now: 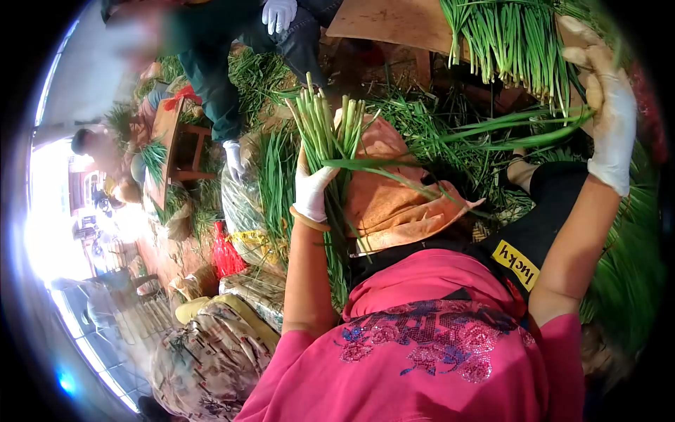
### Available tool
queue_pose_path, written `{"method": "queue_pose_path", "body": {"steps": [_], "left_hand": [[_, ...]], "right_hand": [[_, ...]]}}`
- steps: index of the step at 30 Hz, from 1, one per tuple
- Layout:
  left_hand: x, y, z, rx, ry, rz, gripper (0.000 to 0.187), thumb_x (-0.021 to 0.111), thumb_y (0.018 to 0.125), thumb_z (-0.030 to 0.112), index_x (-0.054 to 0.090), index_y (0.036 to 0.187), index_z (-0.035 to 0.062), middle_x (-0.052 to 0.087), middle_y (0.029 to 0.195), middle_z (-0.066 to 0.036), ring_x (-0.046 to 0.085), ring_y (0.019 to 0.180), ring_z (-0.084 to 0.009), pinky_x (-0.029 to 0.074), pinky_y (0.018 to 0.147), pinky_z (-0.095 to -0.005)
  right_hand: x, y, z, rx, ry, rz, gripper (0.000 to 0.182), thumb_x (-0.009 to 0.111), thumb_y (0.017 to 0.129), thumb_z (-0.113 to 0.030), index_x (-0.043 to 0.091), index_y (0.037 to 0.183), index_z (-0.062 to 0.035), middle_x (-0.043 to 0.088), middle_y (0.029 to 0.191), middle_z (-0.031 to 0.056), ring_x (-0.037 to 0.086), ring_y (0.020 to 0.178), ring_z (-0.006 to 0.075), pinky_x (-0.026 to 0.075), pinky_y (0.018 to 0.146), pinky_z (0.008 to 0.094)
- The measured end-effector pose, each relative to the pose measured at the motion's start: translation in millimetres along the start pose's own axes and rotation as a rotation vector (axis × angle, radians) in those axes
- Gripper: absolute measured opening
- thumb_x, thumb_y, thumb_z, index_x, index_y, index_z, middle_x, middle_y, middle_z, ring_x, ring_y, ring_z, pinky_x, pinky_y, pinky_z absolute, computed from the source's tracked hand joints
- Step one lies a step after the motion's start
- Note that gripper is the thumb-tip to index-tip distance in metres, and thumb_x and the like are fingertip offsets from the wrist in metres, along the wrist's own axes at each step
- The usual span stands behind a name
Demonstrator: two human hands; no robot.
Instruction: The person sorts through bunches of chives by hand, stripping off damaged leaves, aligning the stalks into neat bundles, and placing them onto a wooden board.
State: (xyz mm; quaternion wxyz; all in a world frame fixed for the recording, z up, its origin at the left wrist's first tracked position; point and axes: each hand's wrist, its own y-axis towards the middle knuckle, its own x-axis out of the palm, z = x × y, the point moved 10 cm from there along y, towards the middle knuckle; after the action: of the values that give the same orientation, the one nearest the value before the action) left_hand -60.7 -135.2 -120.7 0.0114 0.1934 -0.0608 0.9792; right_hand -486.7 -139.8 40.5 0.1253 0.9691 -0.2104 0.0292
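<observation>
My left hand [313,186], in a white glove, is wrapped round a bundle of green stalks [325,130], pale cut ends up and leaves hanging below. At the upper right my right hand [608,102], also gloved, pinches a few long green leaves [534,133] between thumb and fingers. These leaves stretch across toward the bundle. An orange cloth [387,193] lies over my lap, beside the bundle. Close to my right hand, a row of green stalks [520,53] rests on a wooden board.
The wooden board [390,21] is at the top. Loose greens [436,126] cover the ground. Another person's gloved hands [279,14] are at upper left, near a plastic-wrapped bundle [242,200]. A small wooden table [165,141], red bag [226,253] and more people are farther left.
</observation>
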Motion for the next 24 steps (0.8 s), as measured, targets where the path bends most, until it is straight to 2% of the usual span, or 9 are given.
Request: {"method": "queue_pose_path", "body": {"steps": [2, 4, 7, 9, 12, 15, 17, 20, 24], "left_hand": [[5.1, 1.7, 1.1, -0.004, -0.003, -0.022, 0.056, 0.067, 0.075, -0.001, 0.048, 0.128, 0.0022, 0.062, 0.111, -0.01, 0.061, 0.099, -0.0213, 0.051, 0.088, -0.0323], [12.8, 2.2, 3.1, 0.008, -0.024, -0.062, 0.061, 0.07, 0.074, 0.0, 0.046, 0.13, 0.0026, 0.061, 0.112, -0.009, 0.061, 0.1, -0.0213, 0.05, 0.089, -0.0325], [20.3, 2.2, 3.3, 0.019, -0.014, -0.093, 0.066, 0.072, 0.073, 0.002, 0.044, 0.133, 0.003, 0.06, 0.115, -0.009, 0.06, 0.101, -0.0209, 0.049, 0.09, -0.0324], [34.3, -0.6, 7.7, 0.025, -0.008, -0.133, 0.068, 0.073, 0.073, 0.003, 0.042, 0.135, 0.0031, 0.059, 0.118, -0.009, 0.059, 0.104, -0.0203, 0.048, 0.092, -0.032], [35.3, 1.3, 2.9, 0.067, 0.053, -0.104, 0.079, 0.075, 0.072, 0.002, 0.035, 0.14, 0.0042, 0.053, 0.128, -0.011, 0.054, 0.115, -0.0211, 0.045, 0.097, -0.0332], [51.7, -4.7, 5.0, 0.152, 0.188, -0.092, 0.103, 0.074, 0.068, -0.006, 0.012, 0.149, 0.0067, 0.039, 0.141, -0.013, 0.048, 0.122, -0.0217, 0.045, 0.097, -0.0333], [59.5, -9.5, 2.4, 0.171, 0.333, -0.141, 0.109, 0.071, 0.064, -0.01, 0.007, 0.15, 0.0074, 0.035, 0.144, -0.012, 0.041, 0.127, -0.0201, 0.037, 0.103, -0.0323], [83.7, -19.8, 6.8, -0.089, 0.004, -0.254, 0.106, 0.073, 0.068, -0.007, 0.008, 0.15, 0.0064, 0.034, 0.146, -0.011, 0.036, 0.131, -0.0192, 0.032, 0.107, -0.0325], [77.9, 7.2, 4.9, -0.056, 0.211, -0.276, 0.09, 0.079, 0.073, 0.006, 0.025, 0.144, -0.0007, 0.049, 0.133, -0.013, 0.051, 0.116, -0.0181, 0.042, 0.098, -0.0309]], "right_hand": [[32.7, -18.0, -2.4, -0.065, -0.429, -0.206, 0.017, 0.058, 0.087, -0.012, 0.069, 0.096, -0.0206, 0.067, 0.109, -0.0043, 0.05, 0.061, 0.0032, 0.044, 0.06, 0.0172], [83.2, -49.3, 58.8, 0.126, -0.412, -0.388, 0.015, 0.064, 0.086, -0.015, 0.069, 0.101, -0.0155, 0.067, 0.103, -0.0008, 0.061, 0.084, 0.0067, 0.047, 0.065, 0.019], [141.3, -90.0, 175.6, 0.502, 0.144, -0.544, 0.043, 0.07, 0.083, -0.01, 0.055, 0.121, 0.0041, 0.059, 0.121, 0.0102, 0.061, 0.092, 0.014, 0.052, 0.07, 0.0269], [174.1, -110.8, 205.4, 0.626, 0.425, -0.601, 0.038, 0.067, 0.083, -0.004, 0.057, 0.119, 0.0042, 0.058, 0.123, 0.0089, 0.06, 0.098, 0.0128, 0.049, 0.086, 0.027], [216.8, -130.3, 153.0, 0.578, 0.599, -0.723, 0.035, 0.071, 0.08, -0.008, 0.061, 0.113, -0.0028, 0.063, 0.107, 0.0025, 0.058, 0.094, 0.0115, 0.046, 0.086, 0.0265], [221.1, -118.7, 140.4, 0.275, 0.363, -0.525, 0.046, 0.081, 0.071, -0.02, 0.061, 0.109, -0.0045, 0.065, 0.102, 0.0044, 0.059, 0.089, 0.0114, 0.046, 0.082, 0.0268], [210.5, -116.7, 151.3, 0.317, 0.244, -0.392, 0.047, 0.083, 0.068, -0.025, 0.063, 0.105, -0.0044, 0.066, 0.094, 0.0038, 0.06, 0.083, 0.0119, 0.047, 0.079, 0.0278], [199.5, -111.4, 153.5, 0.332, 0.206, -0.334, 0.032, 0.079, 0.075, -0.018, 0.065, 0.1, -0.0035, 0.065, 0.089, -0.0001, 0.058, 0.081, 0.0078, 0.047, 0.074, 0.0251], [195.3, -114.1, 149.6, 0.287, 0.275, -0.296, 0.029, 0.075, 0.078, -0.011, 0.065, 0.104, -0.0022, 0.065, 0.094, 0.0002, 0.058, 0.082, 0.0074, 0.047, 0.075, 0.024]]}}
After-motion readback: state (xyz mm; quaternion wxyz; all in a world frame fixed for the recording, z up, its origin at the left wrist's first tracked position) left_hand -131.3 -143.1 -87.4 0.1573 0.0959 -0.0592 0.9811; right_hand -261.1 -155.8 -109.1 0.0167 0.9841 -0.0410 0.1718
